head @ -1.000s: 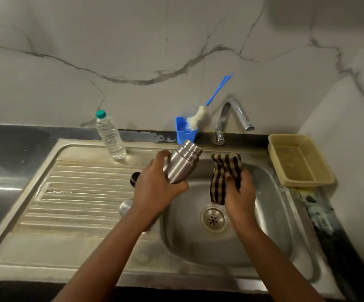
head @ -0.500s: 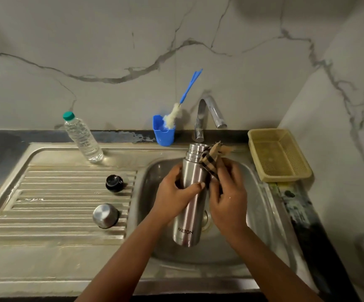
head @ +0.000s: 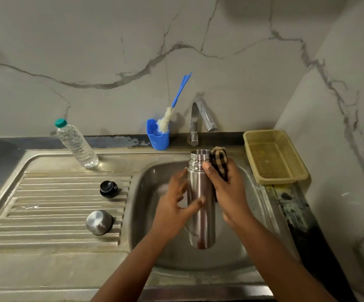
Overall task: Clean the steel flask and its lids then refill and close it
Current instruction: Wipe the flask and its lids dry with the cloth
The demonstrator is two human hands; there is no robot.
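Note:
The steel flask (head: 201,223) stands upright over the sink basin (head: 146,192), its mouth uncovered. My left hand (head: 174,205) wraps around its middle from the left, blurred by motion. My right hand (head: 229,188) presses a brown-and-black checked cloth (head: 219,162) against the flask's upper right side near the neck. Two lids lie on the ribbed drainboard (head: 46,203): a black inner lid (head: 108,188) and a steel outer cap (head: 99,222), mouth down.
A clear plastic water bottle (head: 76,144) with a green cap stands at the drainboard's back. A blue cup (head: 158,138) holds a bottle brush beside the tap (head: 200,118). A yellow plastic basket (head: 274,158) sits right of the sink by the side wall.
The flask went from tilted in my left hand to upright over the basin. My right hand brought the hanging cloth onto its neck and bunched it there. The camera shifted left.

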